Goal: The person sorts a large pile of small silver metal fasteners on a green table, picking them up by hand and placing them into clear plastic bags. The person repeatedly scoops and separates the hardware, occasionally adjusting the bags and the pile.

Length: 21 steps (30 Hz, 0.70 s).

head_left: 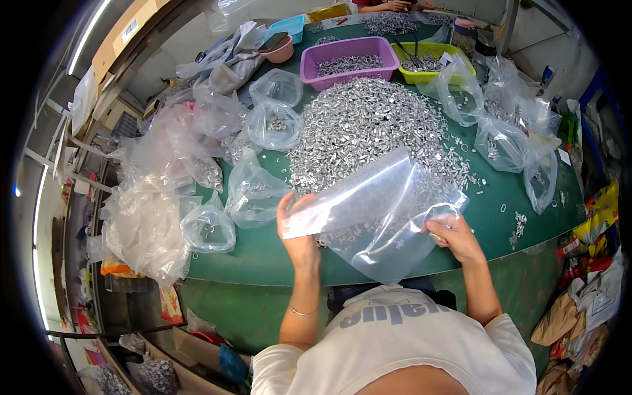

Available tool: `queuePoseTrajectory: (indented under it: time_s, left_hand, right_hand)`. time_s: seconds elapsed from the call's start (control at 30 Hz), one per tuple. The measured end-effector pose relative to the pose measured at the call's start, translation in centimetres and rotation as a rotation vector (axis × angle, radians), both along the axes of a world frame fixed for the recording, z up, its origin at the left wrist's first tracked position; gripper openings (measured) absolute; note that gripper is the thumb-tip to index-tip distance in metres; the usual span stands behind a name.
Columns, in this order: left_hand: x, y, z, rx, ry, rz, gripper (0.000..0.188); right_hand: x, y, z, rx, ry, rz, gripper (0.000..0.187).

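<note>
Between my hands I hold a clear plastic bag (385,217), spread flat and tilted over the near side of a large heap of small silvery metal parts (368,125). My left hand (301,240) grips the bag's left edge, its fingers partly behind the film. At the bag's right edge my right hand (455,238) is closed in a pinch. The bag looks empty; parts of the heap show through it. Just left of the heap sit open clear bags, one (253,191) near my left hand and another (209,227) closer to the table's edge.
The green table (494,197) carries a purple basin (318,81) and a yellow-green basin (413,78) behind the heap. Crumpled plastic bags (148,224) cover the left side. More bags with parts (503,141) lie at right. Across the table are another person's hands (395,5).
</note>
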<state>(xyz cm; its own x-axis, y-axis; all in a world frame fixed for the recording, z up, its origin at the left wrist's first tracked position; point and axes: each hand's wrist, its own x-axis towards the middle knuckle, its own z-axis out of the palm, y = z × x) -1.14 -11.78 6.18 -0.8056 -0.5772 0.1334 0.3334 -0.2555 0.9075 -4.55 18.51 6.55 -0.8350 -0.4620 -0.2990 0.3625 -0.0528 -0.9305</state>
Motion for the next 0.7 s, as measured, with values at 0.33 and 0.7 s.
queuePoseTrajectory:
  time_s: [0.33,0.7]
  left_hand:
    - [1.0,-3.9,0.6,-0.400,-0.342,-0.313,0.016]
    - [-3.9,3.5,-4.5,-1.128,-0.381,-0.372,0.037]
  right_hand:
    - [-1.2,4.6,0.6,0.264,0.262,0.316,0.020]
    - [-2.1,5.5,0.2,0.152,0.263,0.558,0.017]
